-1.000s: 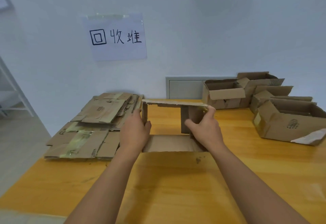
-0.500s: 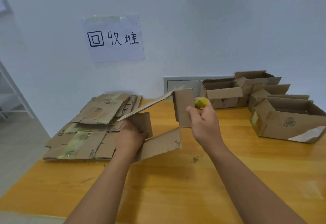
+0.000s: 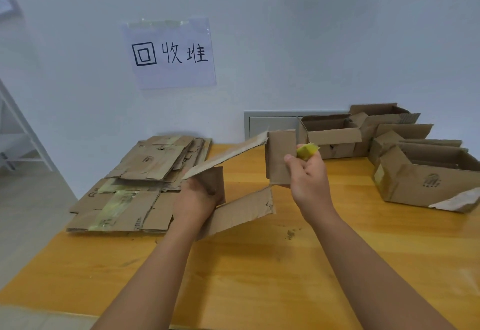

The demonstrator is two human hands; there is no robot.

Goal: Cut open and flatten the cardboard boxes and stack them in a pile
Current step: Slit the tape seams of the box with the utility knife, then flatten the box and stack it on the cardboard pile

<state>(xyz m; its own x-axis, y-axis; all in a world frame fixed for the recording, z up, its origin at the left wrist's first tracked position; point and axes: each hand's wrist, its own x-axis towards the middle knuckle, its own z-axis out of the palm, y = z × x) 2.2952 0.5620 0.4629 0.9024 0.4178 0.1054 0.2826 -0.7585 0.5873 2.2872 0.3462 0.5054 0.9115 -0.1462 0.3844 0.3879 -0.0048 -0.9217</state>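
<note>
Opened box: a cut-open cardboard box held above the worktop's middle, between both hands; its panels splay apart, one long panel slanting up to the right, another hanging low with its corner near the worktop.
Left hand: grips the box's left panel, fingers curled around the cardboard edge.
Right hand: fingers clenched around a yellow-green object that sticks out above the knuckles; what it is cannot be told. The thumb lies against the upright right panel of the box.
Flattened pile: flattened cardboard boxes stacked on the worktop's left side, just beside the left hand, some with yellowish tape strips.
Unopened boxes: several still-assembled boxes, flaps up, grouped on the worktop's right side against the wall, well apart from the pile.
Worktop: orange-toned wood; a small speck of debris lies near the right wrist.
Paper sign: taped to the white wall above the pile, with handwritten characters.
Wall panel: grey rectangular plate behind the held box.
</note>
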